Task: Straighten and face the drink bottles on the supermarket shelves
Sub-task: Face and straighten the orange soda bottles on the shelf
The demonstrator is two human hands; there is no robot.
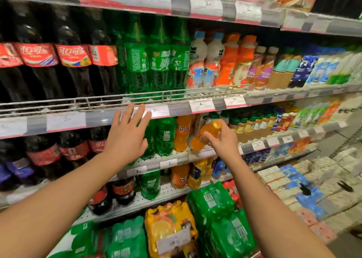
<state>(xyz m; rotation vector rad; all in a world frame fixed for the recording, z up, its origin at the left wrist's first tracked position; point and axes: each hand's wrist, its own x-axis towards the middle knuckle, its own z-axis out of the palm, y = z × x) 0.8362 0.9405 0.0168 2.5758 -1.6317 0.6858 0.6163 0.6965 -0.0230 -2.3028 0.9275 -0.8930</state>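
Your right hand (221,141) is gripping a small orange soda bottle (207,135) around its upper body, fingers and thumb curled about it, with the yellow cap tilting up and to the right. You are holding the bottle clear of the shelf, just in front of the second shelf from the top in view, beside another orange bottle (181,133) that is standing upright on that shelf.

Your left hand (127,132) is spreading wide and holding nothing, fingers straight and fanned. It is hovering in front of the small green bottles (163,135) on the same shelf, and its fingertips are overlapping the price rail (98,118) of the shelf above. Whether they are touching the rail cannot be told.

Left of the green bottles, small cola bottles (72,148) with red labels are standing in a row. On the shelf above, large cola bottles (70,61) are sitting behind a wire guard (176,95), followed to the right by large green bottles (158,59) and then white and orange drink bottles (213,59). Below, shrink-wrapped packs of green bottles (213,201) and a yellow pack (170,224) are stacked near the floor.
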